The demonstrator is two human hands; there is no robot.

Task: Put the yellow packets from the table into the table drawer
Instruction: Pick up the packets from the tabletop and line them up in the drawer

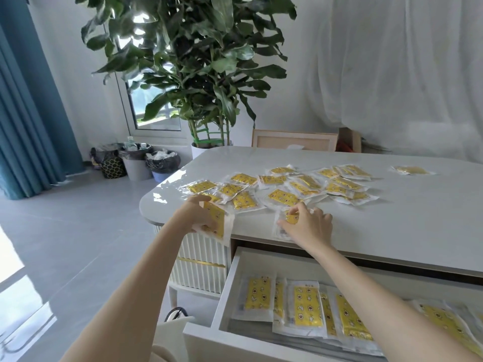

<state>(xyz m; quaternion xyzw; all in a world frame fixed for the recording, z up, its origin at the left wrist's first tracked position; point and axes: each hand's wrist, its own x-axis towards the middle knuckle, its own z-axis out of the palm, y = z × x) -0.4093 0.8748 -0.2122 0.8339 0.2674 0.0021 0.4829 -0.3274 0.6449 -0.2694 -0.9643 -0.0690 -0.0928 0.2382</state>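
Yellow film is in both grips. The left hand (201,215) has its fingers curled around the edge packet (218,222), which hangs partly over the rim of the table (392,218). The right hand (309,227) pinches the second packet (290,218) with thumb and bent fingers; this one lies flat, just beside the rim. The film looks slippery, so the person should probably lift each packet clear of its neighbours before carrying it. The open drawer (224,296) is directly below and holds the stored packets (305,309) in overlapping rows. Laying the new ones flat there would likely save room for the loose packets (285,197) farther back.
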